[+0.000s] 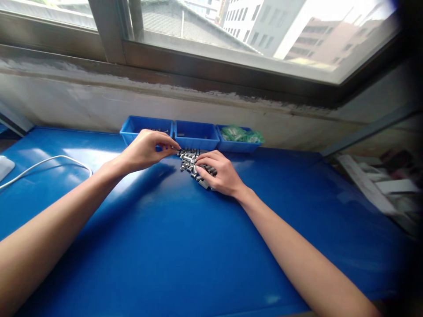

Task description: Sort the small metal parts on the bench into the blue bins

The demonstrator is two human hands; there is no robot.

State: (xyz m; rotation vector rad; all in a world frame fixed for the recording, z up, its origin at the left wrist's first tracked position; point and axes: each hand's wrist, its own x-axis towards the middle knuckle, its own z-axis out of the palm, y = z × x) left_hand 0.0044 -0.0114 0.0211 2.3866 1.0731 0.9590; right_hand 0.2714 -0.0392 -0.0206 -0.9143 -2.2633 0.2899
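Head view | left hand (150,149): fingertips pinched together, perhaps on a small part | right hand (220,171): fingers loosely curled over metal parts (189,164)

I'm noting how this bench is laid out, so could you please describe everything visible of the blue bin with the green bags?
The blue bin looks like plastic, open-topped and upright on the blue table. It is the rightmost of three, beside the middle bin. Green bags heap inside and overhang its right end; their contents are unclear. The right hand is nearby, not touching.
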